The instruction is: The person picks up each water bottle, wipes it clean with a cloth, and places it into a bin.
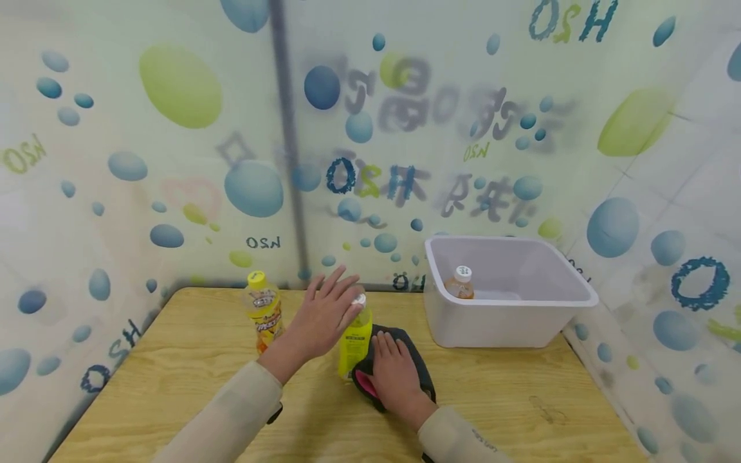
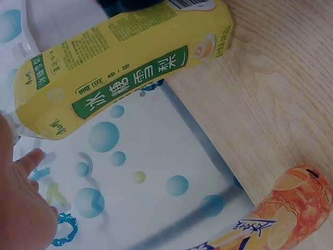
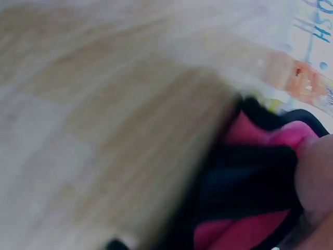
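— Where are your hands right now?

— My left hand (image 1: 324, 315) hovers with fingers straight and spread, its fingertips at the white cap of the yellow-green bottle (image 1: 354, 337); nothing is clamped in that grip, the fingers lie apart. My right hand (image 1: 395, 373) lies flat on the dark cloth (image 1: 418, 360), palm down, fingers straight; it presses the cloth and does not curl round it.

— And where does that bottle stand?

— Upright on the tabletop (image 1: 191, 366), touching the left edge of the cloth; the left wrist view shows its yellow label with a green band of characters (image 2: 130, 88). The cloth is black with pink showing at its folds (image 3: 250, 229); the right wrist view is blurred, so I cannot tell more of it there.

— What else is on the surface?

— An orange bottle (image 1: 263, 312) with a yellow cap stands just left of my left hand, near the back edge; its orange label shows in the left wrist view too (image 2: 283, 213). At the back right sits a white tub (image 1: 498, 328); inside it stands a small bottle (image 1: 460, 283) with a white cap and amber contents.

— And the room?

— The tabletop is pale wood with a strong grain; it sits in a corner closed in by curtain walls (image 1: 173, 161) printed with blue and green bubbles and blurred lettering; a dark vertical seam runs down behind the bottles.
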`<state>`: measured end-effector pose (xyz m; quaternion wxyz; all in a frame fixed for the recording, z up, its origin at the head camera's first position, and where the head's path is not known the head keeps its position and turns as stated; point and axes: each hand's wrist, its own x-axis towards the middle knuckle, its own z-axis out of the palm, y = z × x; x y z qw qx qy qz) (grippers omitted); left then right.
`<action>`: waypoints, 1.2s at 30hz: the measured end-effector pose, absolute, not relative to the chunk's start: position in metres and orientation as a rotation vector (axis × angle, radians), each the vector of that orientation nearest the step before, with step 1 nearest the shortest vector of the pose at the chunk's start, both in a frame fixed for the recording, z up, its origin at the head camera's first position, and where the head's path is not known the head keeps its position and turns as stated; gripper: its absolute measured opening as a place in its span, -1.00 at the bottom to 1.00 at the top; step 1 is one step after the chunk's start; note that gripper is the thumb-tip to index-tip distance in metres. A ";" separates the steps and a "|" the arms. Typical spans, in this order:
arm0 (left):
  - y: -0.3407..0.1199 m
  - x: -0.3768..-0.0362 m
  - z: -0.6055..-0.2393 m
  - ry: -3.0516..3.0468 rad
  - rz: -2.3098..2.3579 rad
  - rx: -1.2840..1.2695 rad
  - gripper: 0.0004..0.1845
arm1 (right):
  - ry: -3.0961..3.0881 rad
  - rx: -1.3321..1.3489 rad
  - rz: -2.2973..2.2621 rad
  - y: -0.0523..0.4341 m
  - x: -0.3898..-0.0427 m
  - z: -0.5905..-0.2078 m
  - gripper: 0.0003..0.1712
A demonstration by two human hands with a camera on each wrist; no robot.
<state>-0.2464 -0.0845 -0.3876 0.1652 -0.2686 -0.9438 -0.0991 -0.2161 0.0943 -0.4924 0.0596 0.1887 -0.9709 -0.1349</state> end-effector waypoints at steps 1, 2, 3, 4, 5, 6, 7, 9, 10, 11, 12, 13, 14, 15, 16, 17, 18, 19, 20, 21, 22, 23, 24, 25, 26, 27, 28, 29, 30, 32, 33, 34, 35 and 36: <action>-0.084 -0.246 -0.388 -2.690 -0.280 -0.766 -0.48 | -2.943 0.578 -0.417 0.095 -0.215 -0.495 -0.18; -0.084 -0.246 -0.388 -2.686 -0.283 -0.772 -0.49 | -2.951 0.586 -0.424 0.096 -0.215 -0.498 -0.19; -0.083 -0.246 -0.388 -2.688 -0.282 -0.775 -0.49 | -2.959 0.597 -0.433 0.097 -0.214 -0.501 -0.20; -0.083 -0.246 -0.388 -2.689 -0.284 -0.779 -0.49 | -2.966 0.608 -0.440 0.097 -0.214 -0.504 -0.21; -0.082 -0.246 -0.388 -2.691 -0.287 -0.783 -0.48 | -2.975 0.618 -0.448 0.098 -0.214 -0.507 -0.22; -0.082 -0.246 -0.389 -2.691 -0.292 -0.788 -0.48 | -2.985 0.627 -0.452 0.099 -0.215 -0.509 -0.23; -0.082 -0.246 -0.389 -2.691 -0.296 -0.791 -0.48 | -2.986 0.636 -0.460 0.099 -0.215 -0.511 -0.23; -0.082 -0.246 -0.389 -2.688 -0.304 -0.793 -0.48 | -2.985 0.652 -0.473 0.101 -0.216 -0.512 -0.24; -0.082 -0.246 -0.389 -2.678 -0.305 -0.797 -0.49 | -2.985 0.658 -0.473 0.101 -0.216 -0.511 -0.23; -0.082 -0.246 -0.390 -2.672 -0.303 -0.795 -0.49 | -2.987 0.664 -0.470 0.102 -0.217 -0.510 -0.23; -0.082 -0.247 -0.390 -2.666 -0.302 -0.795 -0.49 | -2.993 0.670 -0.464 0.103 -0.217 -0.509 -0.23; -0.082 -0.247 -0.390 -2.662 -0.298 -0.793 -0.49 | -2.999 0.674 -0.445 0.104 -0.217 -0.508 -0.23; -0.083 -0.247 -0.390 -2.659 -0.294 -0.790 -0.49 | -3.011 0.677 -0.418 0.105 -0.218 -0.507 -0.24; -0.083 -0.248 -0.390 -2.653 -0.294 -0.791 -0.50 | -3.024 0.674 -0.383 0.107 -0.218 -0.505 -0.24; -0.082 -0.248 -0.390 -2.651 -0.298 -0.789 -0.50 | -3.035 0.672 -0.348 0.108 -0.219 -0.504 -0.25; -0.082 -0.248 -0.390 -2.651 -0.301 -0.787 -0.50 | -3.043 0.670 -0.317 0.109 -0.219 -0.503 -0.25; -0.082 -0.248 -0.389 -2.650 -0.308 -0.786 -0.50 | -3.051 0.665 -0.278 0.111 -0.220 -0.502 -0.26; -0.082 -0.249 -0.389 -2.647 -0.316 -0.787 -0.51 | -3.059 0.658 -0.237 0.112 -0.220 -0.501 -0.26; -0.081 -0.249 -0.388 -2.644 -0.326 -0.789 -0.51 | -3.065 0.651 -0.206 0.113 -0.221 -0.501 -0.26; -0.081 -0.249 -0.388 -2.638 -0.335 -0.793 -0.53 | -3.070 0.643 -0.177 0.115 -0.222 -0.500 -0.26; -0.081 -0.249 -0.387 -2.635 -0.338 -0.795 -0.53 | -3.071 0.638 -0.148 0.116 -0.222 -0.498 -0.26; -0.080 -0.250 -0.386 -2.630 -0.339 -0.798 -0.54 | -3.075 0.629 -0.116 0.118 -0.222 -0.497 -0.26; -0.080 -0.250 -0.385 -2.629 -0.342 -0.801 -0.55 | -3.076 0.618 -0.081 0.119 -0.223 -0.494 -0.26; -0.080 -0.251 -0.383 -2.624 -0.345 -0.809 -0.57 | -3.076 0.608 -0.059 0.121 -0.223 -0.492 -0.26; -0.081 -0.251 -0.382 -2.618 -0.347 -0.818 -0.58 | -3.073 0.599 -0.037 0.123 -0.223 -0.488 -0.27; -0.081 -0.252 -0.380 -2.615 -0.347 -0.827 -0.59 | -3.067 0.591 -0.019 0.125 -0.223 -0.485 -0.27; -0.081 -0.252 -0.378 -2.617 -0.353 -0.837 -0.60 | -3.056 0.587 -0.006 0.127 -0.223 -0.481 -0.27; -0.082 -0.252 -0.376 -2.620 -0.360 -0.847 -0.60 | -3.047 0.583 -0.007 0.129 -0.224 -0.478 -0.28; -0.082 -0.252 -0.374 -2.622 -0.369 -0.861 -0.61 | -3.037 0.578 0.003 0.131 -0.224 -0.476 -0.28; -0.083 -0.252 -0.370 -2.625 -0.369 -0.874 -0.60 | -3.020 0.571 0.021 0.134 -0.224 -0.469 -0.28; -0.083 -0.252 -0.368 -2.624 -0.365 -0.868 -0.60 | -3.008 0.569 0.032 0.136 -0.225 -0.467 -0.28; -0.083 -0.252 -0.366 -2.621 -0.349 -0.853 -0.59 | -2.999 0.567 0.048 0.137 -0.225 -0.464 -0.28; -0.083 -0.252 -0.364 -2.613 -0.330 -0.831 -0.59 | -2.995 0.565 0.061 0.138 -0.225 -0.462 -0.28; -0.083 -0.252 -0.363 -2.606 -0.302 -0.802 -0.58 | -2.988 0.563 0.077 0.139 -0.225 -0.459 -0.28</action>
